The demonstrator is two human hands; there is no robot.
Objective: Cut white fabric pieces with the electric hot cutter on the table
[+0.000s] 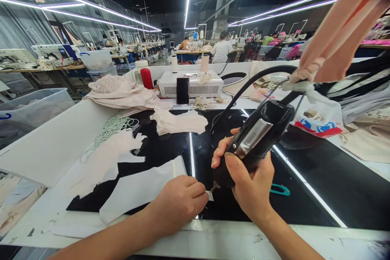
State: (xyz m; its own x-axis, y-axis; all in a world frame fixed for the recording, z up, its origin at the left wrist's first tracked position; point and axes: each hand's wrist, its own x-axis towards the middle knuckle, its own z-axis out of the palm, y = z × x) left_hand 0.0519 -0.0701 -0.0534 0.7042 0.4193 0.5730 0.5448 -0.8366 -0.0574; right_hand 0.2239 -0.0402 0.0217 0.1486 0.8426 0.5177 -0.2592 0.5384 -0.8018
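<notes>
My right hand [254, 187] is wrapped round a black handheld tool [256, 138] with a metal plate on its side and a cable at its upper end. The tool's narrow tip points down and left, close to a small white piece [211, 196] at my left fingertips. My left hand [183, 199] pinches this small piece, fingers closed. Beside my left wrist a larger white fabric panel [137, 187] lies flat on the glossy black surface [231, 207]. Whether the small piece joins the panel is hidden by my hand.
A teal-handled item [280, 189] lies right of my right hand. Fabric pieces [179, 122], green cord [112, 130] and a phone [183, 90] before a white box [166, 85] are farther back. Pink cloth [344, 36] hangs at upper right near the cable. A person [222, 51] sits in the distance.
</notes>
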